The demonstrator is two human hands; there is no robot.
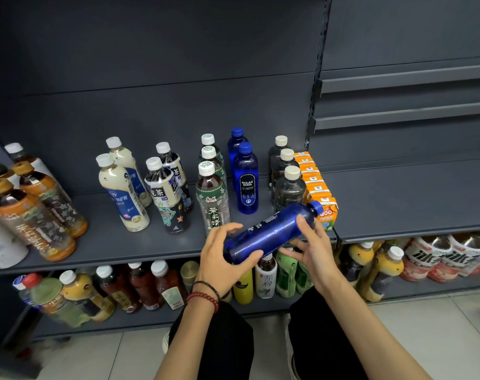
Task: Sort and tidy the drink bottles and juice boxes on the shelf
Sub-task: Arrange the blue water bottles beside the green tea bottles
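Observation:
A blue soda bottle (274, 229) lies tilted in front of the shelf (101, 237), cap up to the right. My left hand (225, 259) grips its base and my right hand (312, 248) holds its upper part near the neck. On the shelf stand rows of bottles: two blue soda bottles (246, 182), three green-label tea bottles (212, 198), three clear dark bottles (288, 185), two black-and-cream tea bottles (167, 193) and two milky bottles (123, 190). A row of orange juice boxes (315, 185) runs along the right end.
Orange-label tea bottles (38, 212) crowd the shelf's left end. The lower shelf (151, 319) holds several mixed bottles (140, 286) and red-white bottles (439, 259) at right. Dark back panels and bare shelves (411, 78) are above right. My knees are over the tiled floor (425, 325).

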